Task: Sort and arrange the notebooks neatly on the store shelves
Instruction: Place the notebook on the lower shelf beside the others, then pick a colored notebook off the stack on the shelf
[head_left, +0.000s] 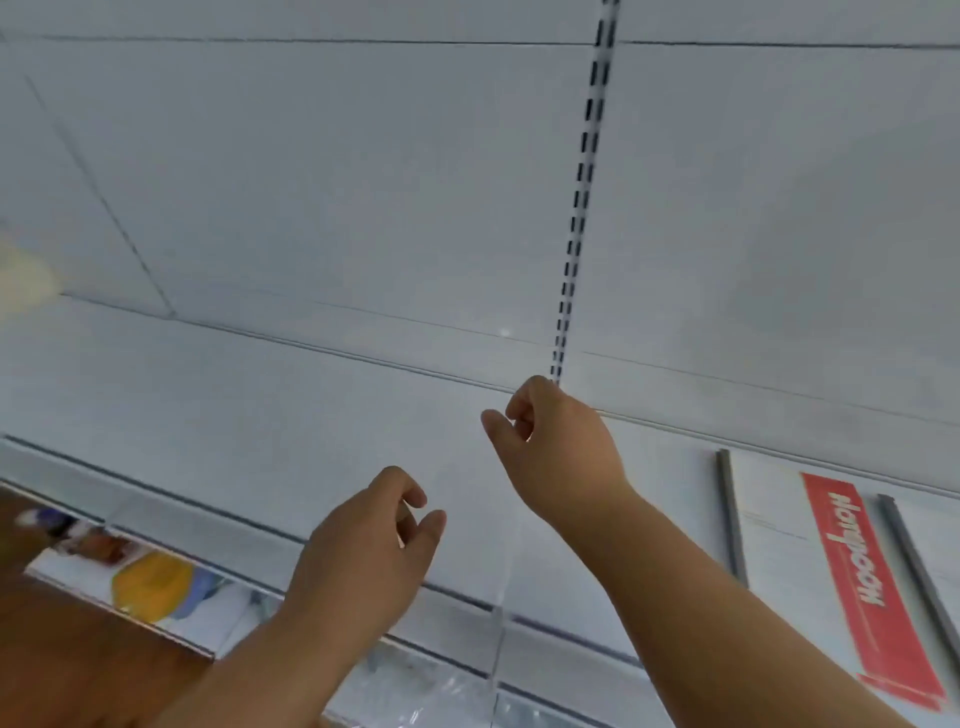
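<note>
A white notebook with a red lettered band lies flat on the white shelf at the right, its grey spine toward me. The grey spine of a second notebook shows beside it. A colourful notebook with a yellow patch lies on a lower shelf at the left. My left hand and right hand hover over the bare middle of the shelf. Their fingers and thumbs are curled in a pinch on a barely visible clear plastic divider.
A slotted upright runs up the white back panel behind my right hand. The shelf's front rail crosses the view. Wooden floor shows at the lower left. Clear plastic wrapping lies on the lower shelf.
</note>
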